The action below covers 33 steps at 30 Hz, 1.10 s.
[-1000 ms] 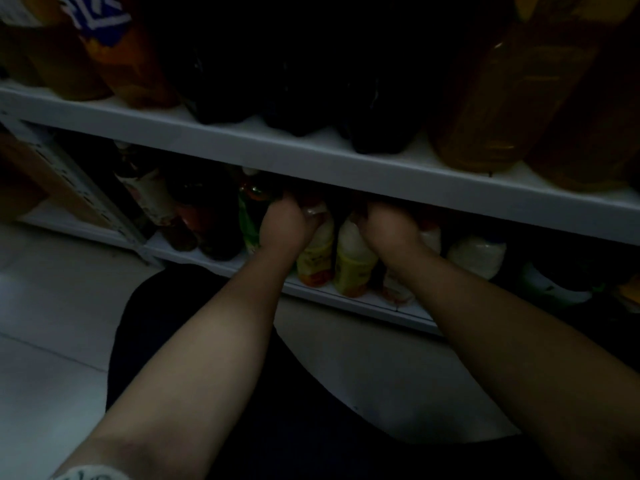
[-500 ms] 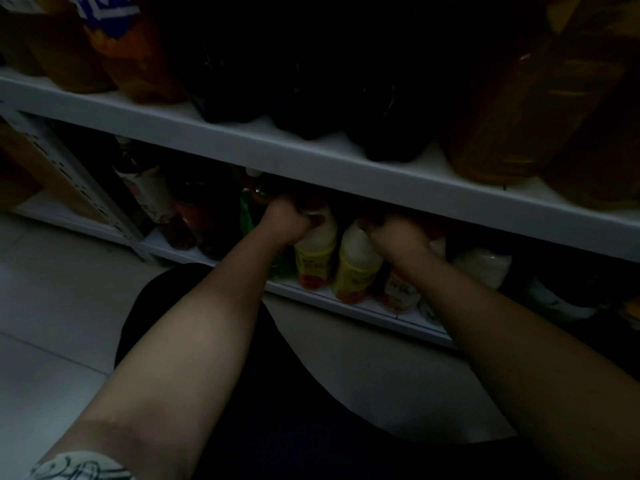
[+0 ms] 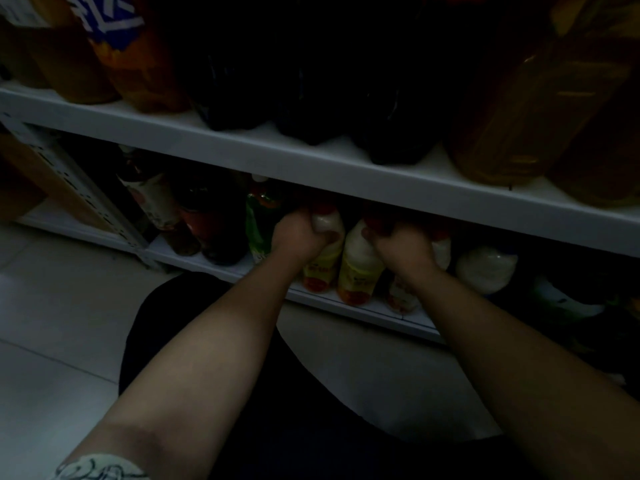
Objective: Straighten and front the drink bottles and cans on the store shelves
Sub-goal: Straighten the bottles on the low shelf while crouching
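Hands are fronting on lower shelf (image 3: 381, 311): left hand (image 3: 298, 237) is clenching pale bottle (image 3: 329, 223), right hand (image 3: 403, 249) is clenching second bottle (image 3: 400, 299); ideally sliding both forward upright, labels outward.

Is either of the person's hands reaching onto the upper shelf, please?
No, the left hand and right hand both grip pale bottles on the lower shelf, under the upper shelf.

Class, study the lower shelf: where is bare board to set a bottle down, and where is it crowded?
Bare: on the lower shelf, the front strip right of the milky bottles, and the left corner before the dark bottles. Crowded: mid-shelf, where left hand and right hand grip packed bottles.
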Each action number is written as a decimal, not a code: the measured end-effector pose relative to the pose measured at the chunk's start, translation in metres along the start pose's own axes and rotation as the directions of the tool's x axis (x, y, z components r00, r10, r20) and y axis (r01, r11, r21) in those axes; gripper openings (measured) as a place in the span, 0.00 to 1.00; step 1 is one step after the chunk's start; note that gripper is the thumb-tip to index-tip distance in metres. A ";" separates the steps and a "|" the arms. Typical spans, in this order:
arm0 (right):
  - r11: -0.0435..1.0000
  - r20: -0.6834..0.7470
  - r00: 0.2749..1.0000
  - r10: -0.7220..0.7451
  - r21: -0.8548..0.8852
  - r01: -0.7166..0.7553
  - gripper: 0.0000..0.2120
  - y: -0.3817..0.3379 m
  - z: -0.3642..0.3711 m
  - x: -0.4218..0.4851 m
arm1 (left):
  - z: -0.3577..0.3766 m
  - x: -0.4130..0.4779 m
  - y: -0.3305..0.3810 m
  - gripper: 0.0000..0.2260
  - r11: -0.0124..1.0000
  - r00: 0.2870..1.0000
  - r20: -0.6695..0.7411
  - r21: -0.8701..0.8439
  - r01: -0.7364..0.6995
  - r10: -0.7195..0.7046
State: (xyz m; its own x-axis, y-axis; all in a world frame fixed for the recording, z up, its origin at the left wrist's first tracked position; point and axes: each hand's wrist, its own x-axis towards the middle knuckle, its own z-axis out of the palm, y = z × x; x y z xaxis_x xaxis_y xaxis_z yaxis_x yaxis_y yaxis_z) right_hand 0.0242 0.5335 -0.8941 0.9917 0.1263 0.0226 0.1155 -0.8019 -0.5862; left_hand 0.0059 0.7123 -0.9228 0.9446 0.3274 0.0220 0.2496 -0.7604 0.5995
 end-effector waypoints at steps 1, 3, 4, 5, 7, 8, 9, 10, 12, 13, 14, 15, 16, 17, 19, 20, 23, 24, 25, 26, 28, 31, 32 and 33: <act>1.000 -0.019 1.000 0.012 -0.001 -0.012 0.26 0.000 0.001 0.000 | -0.001 0.001 -0.002 0.33 1.000 1.000 0.019 0.000 -0.006 0.006; 0.999 -0.046 0.998 0.040 0.000 -0.040 0.28 0.001 0.004 0.002 | -0.005 0.004 -0.004 0.33 1.000 0.998 0.059 -0.021 -0.006 0.007; 0.998 -0.051 0.997 0.056 0.001 -0.056 0.28 0.002 0.005 0.003 | -0.007 0.004 -0.005 0.33 0.999 0.997 0.077 -0.040 -0.007 0.010; 0.998 -0.052 0.996 0.068 0.009 -0.067 0.29 0.003 0.007 0.004 | -0.008 0.005 -0.005 0.32 0.998 0.995 0.094 -0.065 -0.012 0.018; 0.996 -0.062 0.995 0.077 0.050 -0.074 0.28 0.005 0.008 0.003 | -0.012 0.002 -0.004 0.30 0.992 0.988 0.146 -0.120 -0.036 0.053; 0.993 -0.074 0.994 0.085 0.083 -0.079 0.27 0.005 0.008 0.000 | -0.015 -0.002 -0.003 0.30 0.988 0.981 0.177 -0.146 -0.051 0.077; 0.988 -0.090 0.991 0.101 0.124 -0.089 0.26 0.004 0.009 -0.004 | -0.020 -0.007 -0.002 0.29 0.979 0.972 0.213 -0.193 -0.060 0.102; 0.978 -0.114 0.985 0.127 0.179 -0.106 0.25 0.003 0.010 -0.010 | -0.026 -0.012 -0.001 0.29 0.965 0.959 0.257 -0.257 -0.052 0.120; 0.951 -0.213 0.965 0.154 0.297 -0.086 0.24 -0.003 0.013 -0.030 | -0.045 -0.018 -0.004 0.25 0.932 0.928 0.353 -0.362 0.017 0.120; 0.951 -0.300 0.948 0.107 0.309 -0.010 0.24 -0.007 0.015 -0.041 | -0.057 -0.019 -0.007 0.21 0.918 0.913 0.394 -0.391 0.065 0.103; 0.956 -0.386 0.922 0.013 0.274 0.101 0.22 -0.012 0.019 -0.052 | -0.069 -0.019 -0.013 0.15 0.901 0.910 0.407 -0.419 0.113 0.075; 0.951 -0.429 0.897 -0.104 0.222 0.216 0.20 -0.018 0.022 -0.061 | -0.083 -0.019 -0.019 0.10 0.871 0.921 0.389 -0.461 0.170 0.026; 0.929 -0.408 0.885 -0.226 0.182 0.321 0.17 -0.024 0.026 -0.067 | -0.096 -0.018 -0.028 0.08 0.837 0.936 0.351 -0.499 0.225 -0.043; 0.903 -0.335 0.884 -0.327 0.166 0.397 0.14 -0.032 0.029 -0.069 | -0.106 -0.017 -0.038 0.08 0.808 0.945 0.303 -0.523 0.270 -0.120; 0.871 -0.141 0.890 -0.434 0.188 0.454 0.13 -0.052 0.034 -0.064 | -0.118 -0.016 -0.062 0.07 0.804 0.940 0.251 -0.495 0.330 -0.231; 0.864 -0.070 0.883 -0.464 0.185 0.468 0.14 -0.064 0.036 -0.058 | -0.120 -0.016 -0.072 0.08 0.820 0.931 0.255 -0.449 0.354 -0.262; 0.881 0.008 0.884 -0.467 0.098 0.464 0.19 -0.100 0.045 -0.032 | -0.116 -0.014 -0.099 0.12 0.848 0.907 0.254 -0.336 0.409 -0.336; 0.904 0.022 0.906 -0.423 0.078 0.420 0.18 -0.111 0.047 -0.023 | -0.115 -0.013 -0.105 0.13 0.868 0.904 0.217 -0.269 0.417 -0.367; 0.929 0.047 0.929 -0.368 0.064 0.365 0.17 -0.121 0.050 -0.013 | -0.114 -0.011 -0.110 0.14 0.879 0.906 0.175 -0.227 0.419 -0.386; 0.951 0.091 0.947 -0.308 0.050 0.304 0.17 -0.130 0.052 -0.003 | -0.115 -0.012 -0.112 0.14 0.866 0.902 0.152 -0.256 0.430 -0.403; 0.977 0.204 0.955 -0.214 0.057 0.207 0.20 -0.146 0.058 0.011 | -0.117 -0.010 -0.115 0.13 0.816 0.905 0.100 -0.401 0.416 -0.413; 0.983 0.287 0.941 -0.177 0.104 0.153 0.23 -0.162 0.068 0.025 | -0.113 -0.013 -0.110 0.15 0.761 0.923 0.008 -0.563 0.322 -0.384; 0.981 0.287 0.939 -0.187 0.097 0.166 0.22 -0.164 0.071 0.028 | -0.110 -0.016 -0.105 0.18 0.739 0.937 0.042 -0.603 0.301 -0.347; 0.976 0.296 0.930 -0.216 0.072 0.204 0.21 -0.165 0.071 0.029 | -0.105 -0.018 -0.100 0.20 0.727 0.952 0.088 -0.627 0.282 -0.293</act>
State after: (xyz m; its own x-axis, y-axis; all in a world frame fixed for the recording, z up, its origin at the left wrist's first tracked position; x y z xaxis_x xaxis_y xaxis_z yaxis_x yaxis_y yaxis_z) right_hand 0.0300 0.7113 -0.8544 0.8813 0.4635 -0.0921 0.3108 -0.7154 -0.6258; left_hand -0.0580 0.8410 -0.8993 0.8447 0.4856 -0.2252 0.3140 -0.1087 0.9432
